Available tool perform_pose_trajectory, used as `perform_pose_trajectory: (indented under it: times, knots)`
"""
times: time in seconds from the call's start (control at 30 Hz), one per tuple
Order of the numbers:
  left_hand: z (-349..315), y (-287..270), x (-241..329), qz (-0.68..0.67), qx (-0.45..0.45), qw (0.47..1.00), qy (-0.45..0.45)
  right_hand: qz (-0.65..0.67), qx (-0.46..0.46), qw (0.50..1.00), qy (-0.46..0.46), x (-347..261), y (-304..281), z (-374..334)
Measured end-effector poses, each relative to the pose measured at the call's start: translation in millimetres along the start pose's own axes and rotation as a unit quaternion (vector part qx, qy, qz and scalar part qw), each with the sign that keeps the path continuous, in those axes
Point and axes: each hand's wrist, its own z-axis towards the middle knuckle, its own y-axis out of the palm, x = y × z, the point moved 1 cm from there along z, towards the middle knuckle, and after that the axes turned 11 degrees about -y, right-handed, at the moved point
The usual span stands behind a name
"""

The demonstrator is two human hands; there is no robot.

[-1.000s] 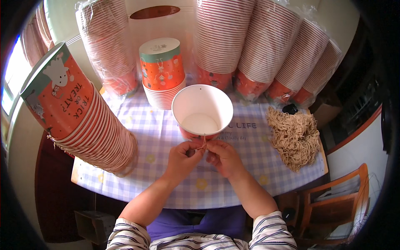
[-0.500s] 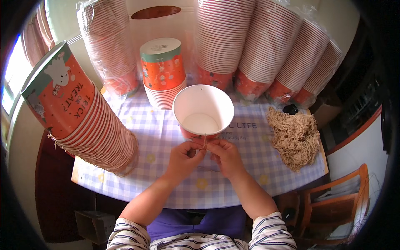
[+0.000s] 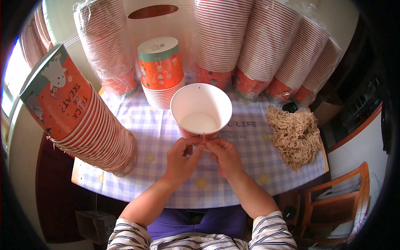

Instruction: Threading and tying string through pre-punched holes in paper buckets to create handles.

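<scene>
A paper bucket (image 3: pixel 201 109), white inside and orange outside, stands upright with its mouth up. At its near rim a thin tan string (image 3: pixel 204 137) comes down to my fingertips. My left hand (image 3: pixel 182 159) pinches the string just below the rim, thumb against bent fingers. Close beside it, my right hand (image 3: pixel 226 156) also has thumb and finger pinched on the string, the fingertips of both hands almost meeting. The small bit of string between them is partly hidden by my fingers.
A tall leaning stack of orange buckets (image 3: pixel 89 118) with strings stands left. Behind are a shorter upside-down stack (image 3: pixel 160 71) and several plastic-wrapped stacks (image 3: pixel 221 37). A heap of tan strings (image 3: pixel 293 135) lies right, beside a small black object (image 3: pixel 290 107), on the checked tablecloth (image 3: pixel 137 183).
My hands have moved slightly closer to the bucket's rim, and less string shows between rim and fingers. My left fingers have shifted their pinch. The whole view has drifted a little.
</scene>
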Motion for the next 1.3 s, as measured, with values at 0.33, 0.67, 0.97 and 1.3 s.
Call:
perform_pose_trajectory:
  times: [0.33,0.67,0.97,1.3]
  knots:
    - [-3,-7,18,0.133,-0.030,0.990,0.048,0.012,-0.002,1.000,-0.004,2,-4,1]
    - [-1,-2,12,0.162,0.014,0.966,0.199,0.015,-0.006,1.000,-0.009,2,-4,1]
    - [-3,-3,13,0.185,-0.007,0.970,0.159,0.013,-0.010,1.000,-0.005,0,-2,0]
    - [-2,-3,11,0.139,-0.022,0.979,0.149,-0.003,-0.009,1.000,-0.017,1,-2,1]
